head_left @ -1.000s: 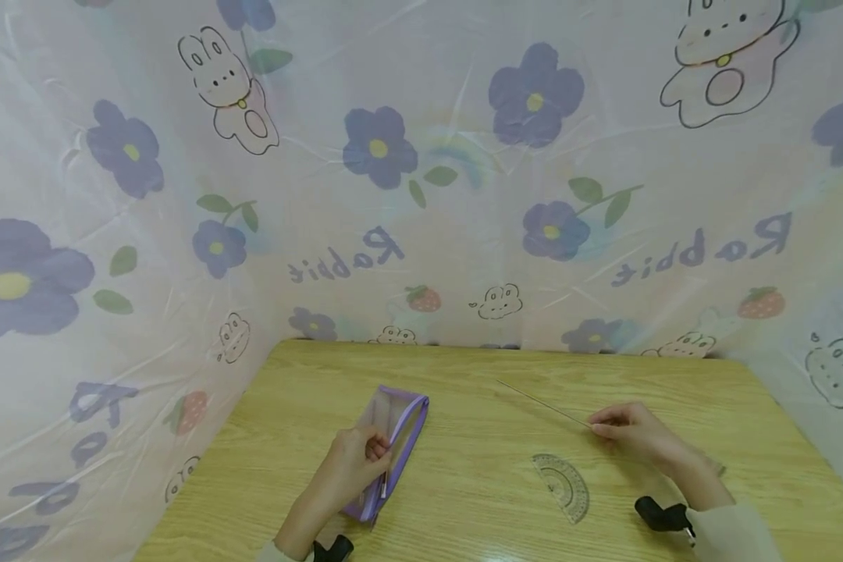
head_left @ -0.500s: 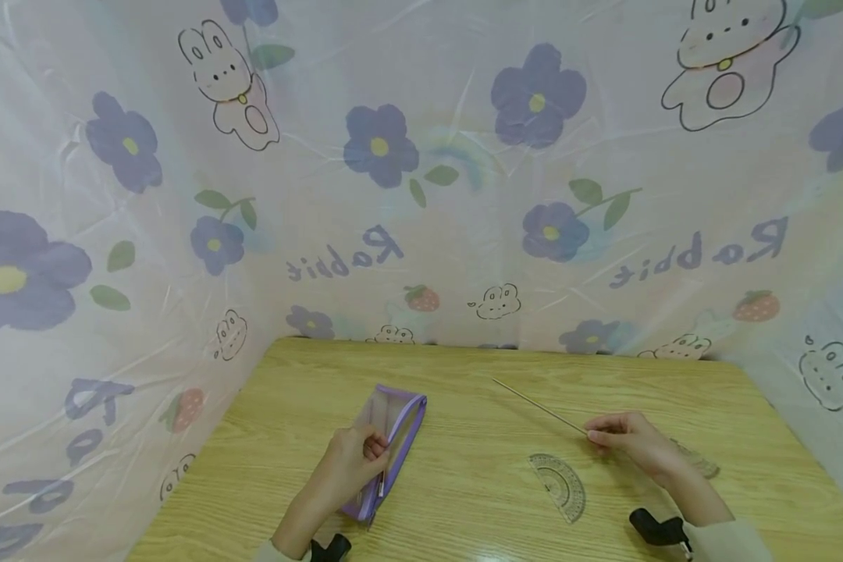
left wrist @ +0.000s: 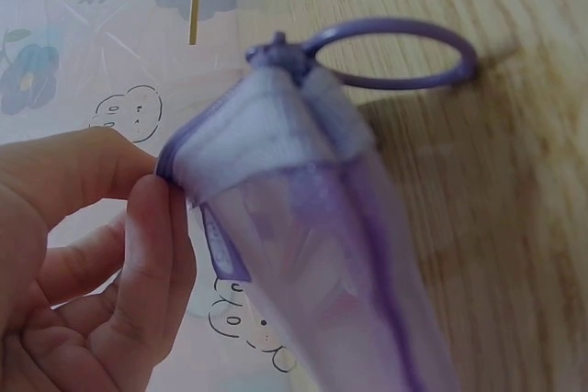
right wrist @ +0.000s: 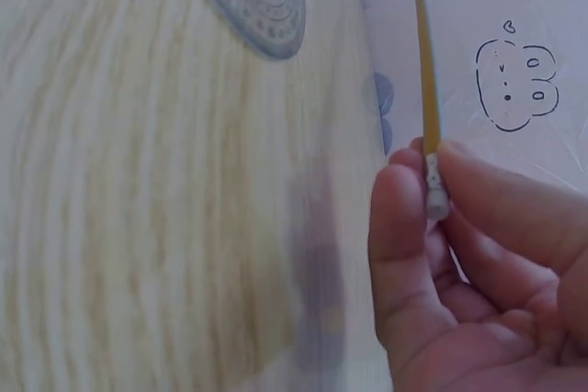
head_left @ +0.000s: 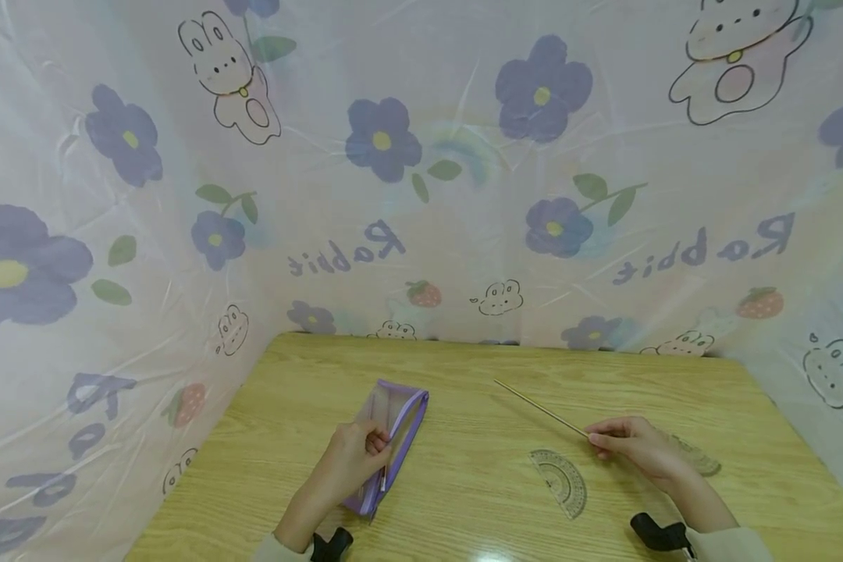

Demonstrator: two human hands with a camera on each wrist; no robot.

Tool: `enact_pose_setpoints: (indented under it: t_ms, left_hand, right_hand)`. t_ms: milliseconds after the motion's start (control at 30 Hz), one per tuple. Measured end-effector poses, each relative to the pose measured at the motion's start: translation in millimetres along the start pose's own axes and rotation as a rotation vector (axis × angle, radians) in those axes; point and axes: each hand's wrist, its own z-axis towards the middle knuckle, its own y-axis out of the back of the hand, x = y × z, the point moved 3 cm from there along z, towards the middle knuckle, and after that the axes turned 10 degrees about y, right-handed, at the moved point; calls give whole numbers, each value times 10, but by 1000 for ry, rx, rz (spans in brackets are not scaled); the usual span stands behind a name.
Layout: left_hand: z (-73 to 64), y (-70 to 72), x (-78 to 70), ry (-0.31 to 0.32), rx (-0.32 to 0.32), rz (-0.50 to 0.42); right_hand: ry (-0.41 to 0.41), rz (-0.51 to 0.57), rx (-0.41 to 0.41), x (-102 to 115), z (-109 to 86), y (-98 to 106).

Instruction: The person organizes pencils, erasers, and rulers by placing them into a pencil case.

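On the left of the table, my left hand pinches the zip edge of a see-through purple pencil case. The case's mouth gapes beside the fingers, and a purple ring hangs from its end in the left wrist view. Something small and white-tipped shows through the case's side. To the right, my right hand holds a thin yellow pencil between thumb and fingertips. Its pale eraser end lies at the fingers in the right wrist view, and the shaft points away, up and left.
A clear half-round protractor lies on the wooden table between the hands. A second clear protractor lies behind the right wrist, partly covered. Printed rabbit-and-flower sheeting stands along the table's back and sides.
The right hand has moved slightly toward the person with the pencil, and more of the protractor behind the wrist shows. The left hand keeps its grip on the case.
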Motion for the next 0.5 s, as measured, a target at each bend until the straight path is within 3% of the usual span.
enact_pose_setpoints:
  t_ms: [500]
  left_hand:
    - [-4, -3, -3, 4, 12, 0]
  right_hand:
    - [13, 168, 25, -44, -120, -45]
